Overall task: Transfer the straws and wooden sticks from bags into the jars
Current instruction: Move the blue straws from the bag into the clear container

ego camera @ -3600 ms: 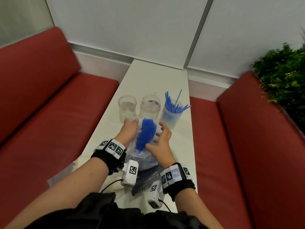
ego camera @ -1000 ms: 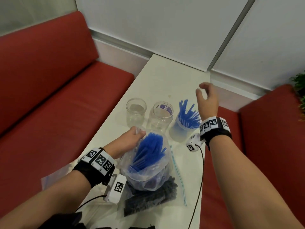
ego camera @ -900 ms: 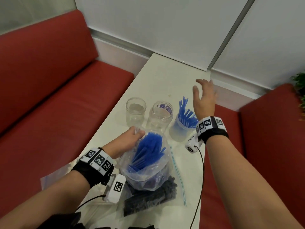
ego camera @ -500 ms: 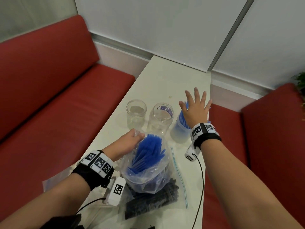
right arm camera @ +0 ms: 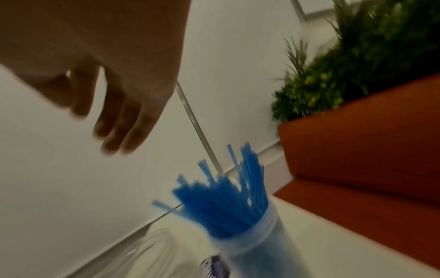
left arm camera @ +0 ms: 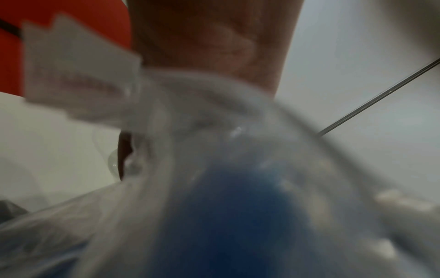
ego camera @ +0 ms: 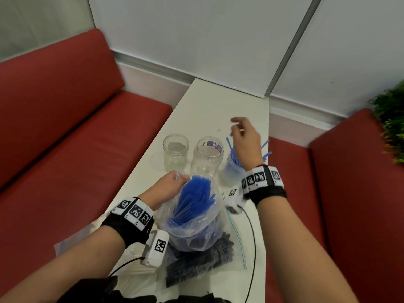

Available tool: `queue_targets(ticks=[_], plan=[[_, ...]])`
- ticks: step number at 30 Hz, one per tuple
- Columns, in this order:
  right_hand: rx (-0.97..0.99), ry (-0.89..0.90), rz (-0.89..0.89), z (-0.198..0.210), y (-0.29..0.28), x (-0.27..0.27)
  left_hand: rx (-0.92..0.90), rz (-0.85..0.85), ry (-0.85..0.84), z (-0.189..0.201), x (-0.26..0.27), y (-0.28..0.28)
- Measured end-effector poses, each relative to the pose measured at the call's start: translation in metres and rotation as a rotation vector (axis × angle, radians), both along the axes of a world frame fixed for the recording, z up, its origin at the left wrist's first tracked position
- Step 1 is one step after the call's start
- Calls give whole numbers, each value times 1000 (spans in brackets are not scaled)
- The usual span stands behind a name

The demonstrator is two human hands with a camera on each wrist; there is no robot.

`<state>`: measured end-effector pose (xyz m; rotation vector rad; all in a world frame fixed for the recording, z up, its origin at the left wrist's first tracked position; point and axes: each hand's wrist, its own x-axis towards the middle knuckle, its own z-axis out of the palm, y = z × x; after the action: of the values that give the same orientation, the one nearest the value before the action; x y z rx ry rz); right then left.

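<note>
So the bench runs away toward 12 o'clock between two red sofas, and everything sits on its near half. Biggest thing is the clear bag of blue straws, propped up over a flat bag of dark sticks at 6. The bagged straws have their long axis tilted, open ends pointing up toward about 1 o'clock, straight at the jars.

Three jars in a row at 12 from the bag: left jar and middle jar look empty, right jar already has a bunch of straws standing roughly upright and fanning out at the top.

Left hand has its grip pinched on the bag's rim at the 10 o'clock side, keeping the mouth open. The wrist view there is too blurry to add much.

Right hand hangs just over the right jar, fingers loosely curled, holding nothing.

My guess: next grab is from the bag, which lies at roughly 7 o'clock from the right hand. That's the free one, so it'd have to come back down and close around the bundle along that tilted axis.
</note>
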<state>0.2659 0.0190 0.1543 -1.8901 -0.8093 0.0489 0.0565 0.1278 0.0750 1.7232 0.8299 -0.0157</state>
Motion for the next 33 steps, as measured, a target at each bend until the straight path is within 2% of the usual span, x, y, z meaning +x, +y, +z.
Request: queue_targets(ticks=[2,4,8,11,13,15,17,24,29,31,33], plan=[[-14,113,128,-8,-10,-37,7,10,5,0,0,-1],[-29,144,203,-31,-23,-73,10,25,-10,2,-2,-5],[14,244,241,-71,-49,-129,-18,26,-82,6,-9,-19],[43,167,188,-81,-62,-149,-101,101,-73,7,-15,-31],[-54,50,220,-82,-66,-159,-170,136,-77,7,-18,-38],[-201,-141,228,-86,-68,-167,-197,146,-75,8,-22,-40],[-255,-211,194,-87,-68,-171,-216,122,-83,9,-25,-40],[-129,-39,116,-83,-70,-171,-192,107,-95,14,-28,-49],[23,-2,183,-47,-62,-166,-135,62,-138,16,-31,-44],[126,81,166,-39,-61,-165,-126,38,-163,17,-34,-42],[179,242,149,-41,-62,-170,-128,28,-168,17,-36,-41]])
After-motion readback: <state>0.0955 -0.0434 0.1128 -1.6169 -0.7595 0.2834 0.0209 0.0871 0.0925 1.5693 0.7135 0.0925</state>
